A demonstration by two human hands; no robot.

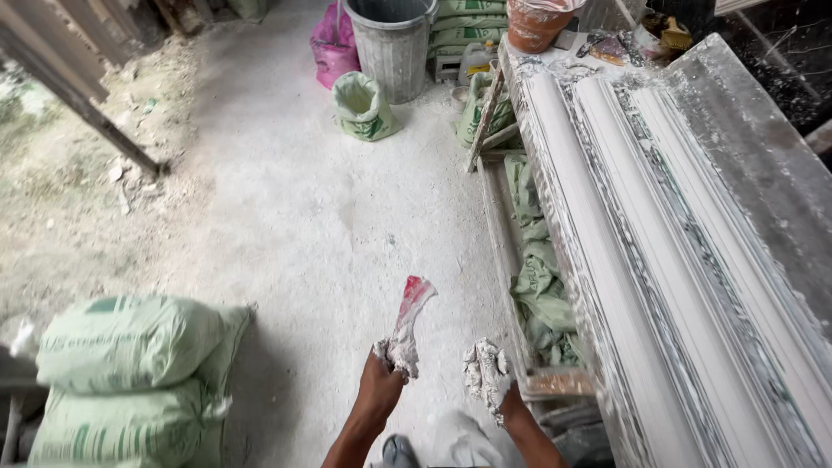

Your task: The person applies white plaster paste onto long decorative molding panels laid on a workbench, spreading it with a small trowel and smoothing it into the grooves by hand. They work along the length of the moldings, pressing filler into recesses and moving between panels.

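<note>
Open floor ahead of the hands, flanked by obstacles.
Long bench [693, 260] close beside the right hand [487, 374]; stacked sacks [130, 373] well left of the left hand [381, 381]; grey bin [392, 43] far ahead.

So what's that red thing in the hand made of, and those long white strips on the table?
The red scraper in the left hand looks like thin plastic, smeared with white paste; it could be painted metal. The long white strips look like plaster, matte and chalky, with crumbly white bits along their edges. The right hand is caked in the same white stuff.

Left hand [384, 374] fisted, fingers closed in grip; right hand [487, 374] plaster-caked, fingers loosely spread.
</note>
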